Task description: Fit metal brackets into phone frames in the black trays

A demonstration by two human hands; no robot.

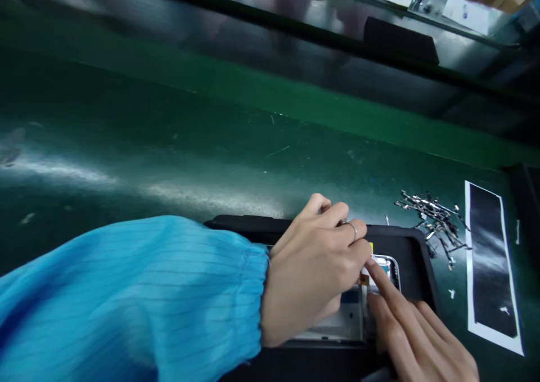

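My left hand (314, 266), in a blue striped sleeve and wearing a ring, rests curled over an opened phone frame (390, 266) that lies in a black tray (411, 247). Its fingers are bent down onto the device, pinching at something too small to name. My right hand (415, 331) comes in from the lower right with its index finger stretched out, the tip pressing on the phone's inner parts beside a small yellow and orange piece (366, 278). Much of the phone is hidden under both hands.
A pile of small metal parts (436, 221) lies on the green mat (169, 162) to the right of the tray. A black strip on white backing (491, 264) lies further right. A metal rail and a dark block (399, 39) run along the back.
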